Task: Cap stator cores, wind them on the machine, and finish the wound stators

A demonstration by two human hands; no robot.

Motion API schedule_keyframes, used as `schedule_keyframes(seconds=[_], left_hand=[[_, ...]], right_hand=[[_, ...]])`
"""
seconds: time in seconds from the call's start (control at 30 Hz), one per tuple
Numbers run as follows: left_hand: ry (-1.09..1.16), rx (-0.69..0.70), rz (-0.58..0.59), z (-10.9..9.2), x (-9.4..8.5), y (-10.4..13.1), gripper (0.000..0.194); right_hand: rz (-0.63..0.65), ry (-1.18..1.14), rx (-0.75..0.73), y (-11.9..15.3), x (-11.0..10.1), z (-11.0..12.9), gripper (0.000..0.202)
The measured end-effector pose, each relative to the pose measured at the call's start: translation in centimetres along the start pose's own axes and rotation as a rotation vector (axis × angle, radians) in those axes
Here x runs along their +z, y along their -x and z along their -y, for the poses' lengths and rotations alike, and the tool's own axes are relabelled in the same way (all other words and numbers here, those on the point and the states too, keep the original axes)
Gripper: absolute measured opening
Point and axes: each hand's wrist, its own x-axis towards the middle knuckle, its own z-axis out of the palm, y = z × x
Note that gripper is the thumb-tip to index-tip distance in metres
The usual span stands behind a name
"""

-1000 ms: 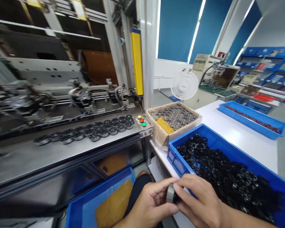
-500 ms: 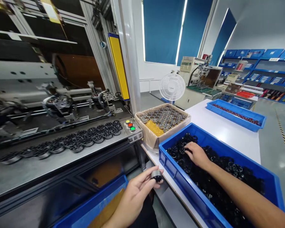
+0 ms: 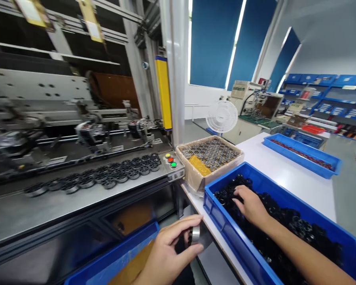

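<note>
My left hand (image 3: 175, 245) holds a small round part (image 3: 195, 235), with a silvery metal rim and a dark inner side, standing on edge between the fingers. Its thumb and forefinger stretch out past the part. Over the blue bin (image 3: 277, 189), my right hand (image 3: 250, 204) has its thumb and forefinger apart, and no part shows between them. Black spoked plastic parts (image 3: 299, 225) lie heaped in that bin, just under and around the right hand. Whether the hidden fingers touch them I cannot tell.
Left, rows of metal-rimmed black parts (image 3: 106, 180) stand on the machine's metal ledge (image 3: 112, 198), near a button box (image 3: 175, 173). A lined carton (image 3: 192, 180) of similar parts stands behind the bin. Another blue tray (image 3: 302, 156) lies farther back; a blue crate (image 3: 86, 273) sits below.
The part in my left hand has turned from lying nearly flat to standing on edge, and the thumb and forefinger have spread. My right fingers have opened above the black parts. The view has shifted left.
</note>
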Motion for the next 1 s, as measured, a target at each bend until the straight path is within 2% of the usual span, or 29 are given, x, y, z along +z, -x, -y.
schedule_keyframes(seconds=[0.17, 0.23, 0.3, 0.43, 0.63, 0.9, 1.0], left_hand=[[0.426, -0.1, 0.103, -0.6, 0.4, 0.1, 0.045], [0.59, -0.124, 0.147, -0.6, 1.2, 0.0, 0.05], [0.671, -0.148, 0.172, -0.5, 1.9, 0.1, 0.055], [0.639, -0.145, 0.15, -0.1, 2.8, 0.3, 0.061], [0.641, -0.112, 0.119, 0.2, 2.9, 0.5, 0.06], [0.81, -0.176, 0.215, -0.3, 3.0, 0.5, 0.058], [0.82, -0.209, 0.248, -0.2, 3.0, 0.5, 0.058]], right_hand=[[-0.129, -0.224, -0.359, 2.3, -2.2, 8.2, 0.038], [-0.153, -0.305, -0.447, 3.0, -2.9, 10.2, 0.039], [-0.172, -0.349, -0.459, 3.0, -3.2, 11.3, 0.035], [-0.195, -0.389, -0.491, 2.4, -3.6, 11.9, 0.035], [-0.141, -0.436, -0.538, 2.6, -3.6, 11.9, 0.039], [-0.166, -0.354, -0.635, 2.7, -3.8, 11.4, 0.039], [-0.139, -0.355, -0.643, 2.8, -3.6, 11.2, 0.041]])
